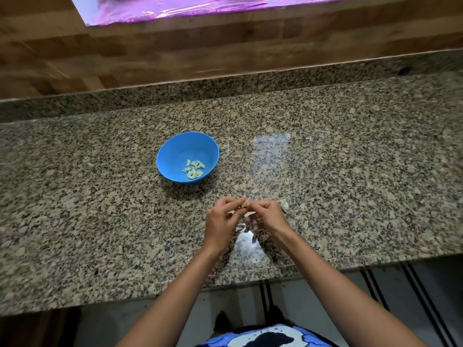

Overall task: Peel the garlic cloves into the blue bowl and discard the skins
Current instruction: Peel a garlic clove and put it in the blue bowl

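Now the left hand (220,222) and right hand (270,216) pinch one garlic clove (246,204) in curled fingers (234,202), with the blue bowl (175,151) at ten o'clock, nearer the left.

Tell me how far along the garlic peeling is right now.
Done: several peeled cloves lie in the blue bowl. In hand: the left hand and right hand pinch one clove between them. Left: a garlic piece waits on the counter beside the right hand, and loose skins under the hands aren't discarded.
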The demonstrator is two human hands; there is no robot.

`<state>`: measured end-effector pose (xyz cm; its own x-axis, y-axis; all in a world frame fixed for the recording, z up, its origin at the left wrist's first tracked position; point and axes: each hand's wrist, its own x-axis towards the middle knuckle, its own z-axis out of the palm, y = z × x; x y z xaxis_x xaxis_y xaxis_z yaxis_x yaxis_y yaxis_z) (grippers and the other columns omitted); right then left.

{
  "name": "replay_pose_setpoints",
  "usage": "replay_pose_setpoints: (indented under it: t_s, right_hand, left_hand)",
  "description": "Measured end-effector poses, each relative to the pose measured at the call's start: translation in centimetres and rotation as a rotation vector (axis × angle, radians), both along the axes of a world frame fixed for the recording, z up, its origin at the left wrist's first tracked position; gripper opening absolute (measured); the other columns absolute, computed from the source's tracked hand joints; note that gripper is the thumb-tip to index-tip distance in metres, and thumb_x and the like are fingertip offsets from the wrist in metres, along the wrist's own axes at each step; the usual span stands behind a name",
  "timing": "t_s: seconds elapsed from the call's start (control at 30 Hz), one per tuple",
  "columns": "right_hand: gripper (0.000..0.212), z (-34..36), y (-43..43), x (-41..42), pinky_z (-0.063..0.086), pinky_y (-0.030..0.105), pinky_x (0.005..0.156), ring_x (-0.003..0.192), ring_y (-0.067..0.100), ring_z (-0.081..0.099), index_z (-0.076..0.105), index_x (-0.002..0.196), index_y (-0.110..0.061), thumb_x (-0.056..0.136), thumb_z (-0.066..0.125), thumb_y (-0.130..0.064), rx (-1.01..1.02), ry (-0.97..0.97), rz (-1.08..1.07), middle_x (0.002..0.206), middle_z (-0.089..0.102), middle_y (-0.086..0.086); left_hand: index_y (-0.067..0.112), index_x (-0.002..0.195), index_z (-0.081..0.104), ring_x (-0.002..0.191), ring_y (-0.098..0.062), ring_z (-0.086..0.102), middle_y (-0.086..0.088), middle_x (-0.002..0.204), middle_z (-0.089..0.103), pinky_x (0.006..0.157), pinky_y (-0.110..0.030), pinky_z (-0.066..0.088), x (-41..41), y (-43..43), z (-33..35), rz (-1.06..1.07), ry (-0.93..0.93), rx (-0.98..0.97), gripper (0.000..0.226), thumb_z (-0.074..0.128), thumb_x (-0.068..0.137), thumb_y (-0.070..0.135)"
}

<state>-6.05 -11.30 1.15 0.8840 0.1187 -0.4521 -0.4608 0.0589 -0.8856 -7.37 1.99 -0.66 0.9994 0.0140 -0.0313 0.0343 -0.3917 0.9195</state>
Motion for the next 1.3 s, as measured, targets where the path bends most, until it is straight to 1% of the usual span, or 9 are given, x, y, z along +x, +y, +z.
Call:
replay_pose_setpoints:
  t_s: [0.2,0.27,0.4,0.5,0.67,0.8,1.03,1.17,1.3]
  right_hand:
    - [0.019,0.0,0.0,0.0,0.039,0.021,0.041,0.051,0.008,0.058,0.069,0.076,0.001,0.088,0.059,-0.010,-0.089,-0.076,0.012,0.077,0.072,0.008]
    - [0.019,-0.1,0.2,0.0,0.038,0.022,0.041,0.052,0.011,0.058,0.069,0.074,-0.003,0.088,0.058,-0.008,-0.097,-0.081,-0.043,0.073,0.071,0.009]
    - [0.017,-0.5,0.2,0.1,0.046,0.024,0.040,0.052,0.020,0.061,0.067,0.079,-0.004,0.090,0.055,-0.008,-0.042,-0.032,-0.139,0.077,0.069,0.014]
    - [0.012,-0.5,0.3,-0.1,0.055,0.029,0.048,0.057,0.026,0.064,0.066,0.097,-0.010,0.085,0.064,-0.013,-0.007,-0.056,-0.057,0.082,0.071,0.011]
    - [0.009,-0.3,0.2,0.4,0.056,0.025,0.055,0.062,0.023,0.066,0.068,0.085,-0.008,0.081,0.067,0.000,-0.093,-0.141,-0.033,0.078,0.070,0.016]
    - [0.008,-0.4,0.4,0.7,0.056,0.022,0.057,0.061,0.020,0.066,0.069,0.086,0.000,0.082,0.064,0.004,-0.072,-0.134,-0.029,0.077,0.070,0.018]
    - [0.013,-0.7,0.6,1.0,0.058,0.025,0.062,0.062,0.020,0.067,0.070,0.079,-0.005,0.082,0.062,0.005,-0.051,-0.131,-0.015,0.071,0.070,0.013]
    - [0.012,-0.3,0.4,1.1,0.057,0.023,0.059,0.059,0.017,0.066,0.067,0.087,-0.006,0.089,0.057,-0.001,0.053,-0.057,0.035,0.077,0.070,0.011]
    - [0.020,-0.2,-0.2,1.3,0.056,0.023,0.054,0.061,0.019,0.066,0.067,0.100,-0.004,0.091,0.054,-0.015,0.117,0.023,0.279,0.092,0.071,0.015]
  left_hand:
    - [0.024,0.109,0.063,0.078,-0.001,0.062,0.017,0.089,0.062,0.068,-0.018,0.055,0.0,0.1,0.5,0.004,-0.093,0.070,0.030,0.066,0.083,0.009]
    - [0.017,0.106,0.067,0.082,0.001,0.064,0.013,0.091,0.067,0.069,-0.016,0.054,0.0,-0.1,0.5,0.055,-0.053,-0.046,0.026,0.066,0.083,0.004]
    - [0.002,0.100,0.070,0.077,-0.016,0.069,-0.008,0.091,0.073,0.067,-0.021,0.056,0.2,-0.3,0.8,0.249,0.174,-0.416,0.021,0.066,0.081,-0.004]
    - [0.006,0.099,0.072,0.079,-0.012,0.069,-0.006,0.090,0.073,0.070,-0.021,0.056,0.2,0.1,0.6,0.212,0.134,-0.250,0.021,0.071,0.078,0.002]
    - [0.008,0.096,0.072,0.081,-0.009,0.070,0.001,0.089,0.073,0.073,-0.022,0.056,0.3,0.3,1.0,0.127,0.132,-0.206,0.019,0.072,0.078,0.003]
    - [0.005,0.095,0.073,0.075,-0.011,0.070,-0.002,0.085,0.074,0.068,-0.021,0.056,0.3,0.6,1.0,0.148,0.153,-0.269,0.018,0.070,0.078,0.000]
    - [0.000,0.090,0.072,0.069,-0.009,0.067,-0.005,0.079,0.073,0.063,-0.019,0.055,0.5,1.2,1.6,0.097,0.187,-0.377,0.015,0.068,0.078,-0.007]
    - [-0.001,0.093,0.071,0.061,-0.013,0.065,-0.012,0.080,0.072,0.057,-0.018,0.053,0.7,1.7,1.6,0.215,0.265,-0.506,0.014,0.065,0.081,-0.004]
    - [0.008,0.095,0.071,0.069,-0.009,0.066,-0.003,0.082,0.072,0.060,-0.016,0.051,0.9,2.4,1.2,0.058,0.169,-0.231,0.013,0.064,0.085,0.003]
